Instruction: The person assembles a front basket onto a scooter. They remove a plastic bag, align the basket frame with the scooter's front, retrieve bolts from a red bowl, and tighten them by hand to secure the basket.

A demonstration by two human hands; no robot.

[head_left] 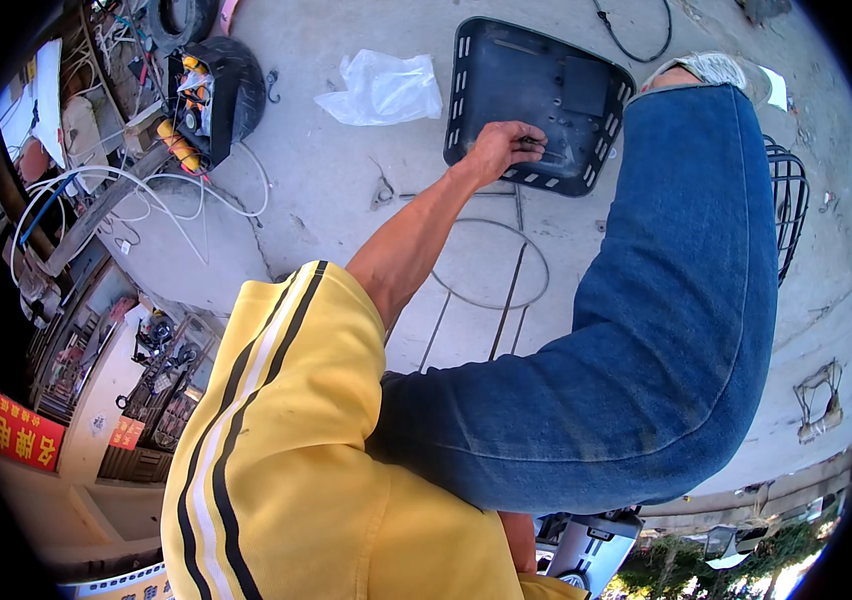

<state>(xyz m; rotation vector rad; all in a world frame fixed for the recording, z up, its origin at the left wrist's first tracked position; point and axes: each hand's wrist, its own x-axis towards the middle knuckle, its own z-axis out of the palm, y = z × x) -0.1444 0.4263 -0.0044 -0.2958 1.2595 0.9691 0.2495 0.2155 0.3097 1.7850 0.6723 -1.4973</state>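
Observation:
My left hand [508, 150] reaches out over a shallow black plastic basket [506, 70] with slotted sides, which lies on the concrete floor. The fingers are curled together above the corner of the basket nearest me. What they pinch is too small to make out; small dark bits lie on the basket's bottom near them. A crumpled clear plastic bag [381, 88] rests just left of the basket. My right hand is out of sight.
My bent leg [686, 250] in blue jeans fills the right side. A thin metal ring [546, 265] and rods lie on the floor below the basket. A black wire rack [791, 195] stands beyond my leg. Tyres [241, 90], a white hose [266, 190] and clutter crowd the left.

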